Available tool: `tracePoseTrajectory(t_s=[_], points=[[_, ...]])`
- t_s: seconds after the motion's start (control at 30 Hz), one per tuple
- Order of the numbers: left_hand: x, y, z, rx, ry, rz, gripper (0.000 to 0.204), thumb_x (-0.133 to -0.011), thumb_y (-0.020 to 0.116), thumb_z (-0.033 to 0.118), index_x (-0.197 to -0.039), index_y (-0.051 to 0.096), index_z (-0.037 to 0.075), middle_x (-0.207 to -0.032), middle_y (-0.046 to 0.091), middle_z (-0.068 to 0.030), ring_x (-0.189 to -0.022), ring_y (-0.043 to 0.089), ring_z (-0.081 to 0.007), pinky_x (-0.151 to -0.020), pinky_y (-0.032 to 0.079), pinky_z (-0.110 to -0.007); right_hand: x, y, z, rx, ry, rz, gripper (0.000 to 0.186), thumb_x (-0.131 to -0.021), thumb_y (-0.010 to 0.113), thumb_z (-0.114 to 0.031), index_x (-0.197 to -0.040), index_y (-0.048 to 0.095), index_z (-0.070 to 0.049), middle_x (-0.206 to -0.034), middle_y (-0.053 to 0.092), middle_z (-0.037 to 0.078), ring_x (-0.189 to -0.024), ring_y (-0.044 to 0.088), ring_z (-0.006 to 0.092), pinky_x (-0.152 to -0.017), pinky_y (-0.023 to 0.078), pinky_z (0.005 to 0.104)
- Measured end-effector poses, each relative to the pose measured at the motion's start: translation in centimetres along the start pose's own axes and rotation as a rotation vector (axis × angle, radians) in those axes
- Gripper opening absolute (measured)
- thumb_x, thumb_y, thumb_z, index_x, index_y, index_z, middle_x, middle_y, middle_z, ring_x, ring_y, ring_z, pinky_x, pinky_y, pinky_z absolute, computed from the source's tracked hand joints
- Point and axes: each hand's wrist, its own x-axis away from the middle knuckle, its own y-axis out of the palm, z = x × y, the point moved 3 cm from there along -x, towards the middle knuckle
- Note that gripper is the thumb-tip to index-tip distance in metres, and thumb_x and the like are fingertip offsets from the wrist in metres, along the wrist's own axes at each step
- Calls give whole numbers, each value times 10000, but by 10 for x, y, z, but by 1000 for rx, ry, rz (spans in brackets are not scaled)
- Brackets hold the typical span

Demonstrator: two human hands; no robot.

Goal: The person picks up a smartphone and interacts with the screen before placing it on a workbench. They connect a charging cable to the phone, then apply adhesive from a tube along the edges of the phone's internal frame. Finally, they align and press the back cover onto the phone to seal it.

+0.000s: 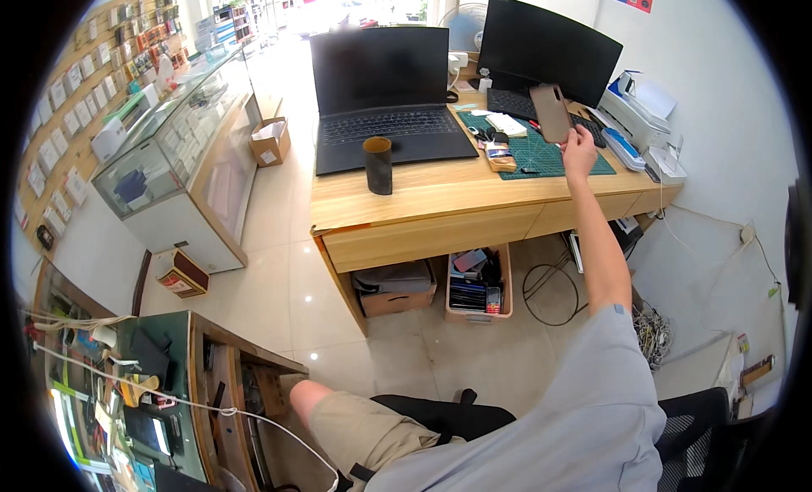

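The right hand [578, 145] is raised over the wooden counter [440, 192], its fingers pinched on the lower edge of a flat tan phone case [551, 112], which stands upright in the air above the green cutting mat [554, 158]. The left hand is out of sight.

Under the counter an open wooden crate [479, 289] holds stacked flat boxes and small packs, and beside it a cardboard box [396, 302] carries a grey bundle on top. Further off on the floor, another open cardboard box [271, 142] sits beside the glass display case [173, 145], whose shelves hold small packaged goods.

On the counter an open laptop [385, 95] with a dark screen stands near the middle, a dark cylindrical cup [378, 165] just in front of it, close to the front edge. A monitor [545, 48] and keyboard [529, 106] stand behind the mat, a white printer [639, 112] at the right end by the wall.

The pale tiled floor [279, 272] lies open between the counter and the display case. A second counter [182, 365] at lower left is crowded with cables and tools.
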Motion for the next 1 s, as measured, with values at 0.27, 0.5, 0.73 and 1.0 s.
tracePoseTrajectory(t_s=[0.27,0.5,0.73,1.0], points=[[-5,-50,-31,174,13,-111,365,-1046,556,206,-1356,513,18,-1238,634,-97,-1123,609,-204,-982,485,-377,238,28,-249,-766,213,-1055,292,-1011,594,-153,-1261,586,-1,-1026,698,61,-726,623,82,-609,505,216],[10,-35,-51,350,-13,-25,365,-1070,512,163,-1398,506,3,-1230,639,-52,-1117,607,-137,-959,496,-290,519,-3,-411,-904,104,-1848,403,-1017,543,-100,-1407,476,-30,-1120,713,94,-813,665,107,-670,537,238],[17,-41,-34,387,130,-29,364,-1093,461,207,-1379,518,-12,-1269,616,-57,-1139,577,-106,-1002,470,-281,645,-93,-486,-1043,93,-2300,406,-1034,514,-38,-1435,454,-20,-1111,694,55,-864,645,89,-709,526,239],[19,-40,-33,610,159,-19,266,-1067,520,167,-1275,540,3,-1204,647,-70,-1093,612,-112,-971,491,-282,668,-93,-473,-1170,149,-2454,477,-1025,526,-18,-1485,406,23,-1272,643,79,-1086,624,110,-878,514,267]])
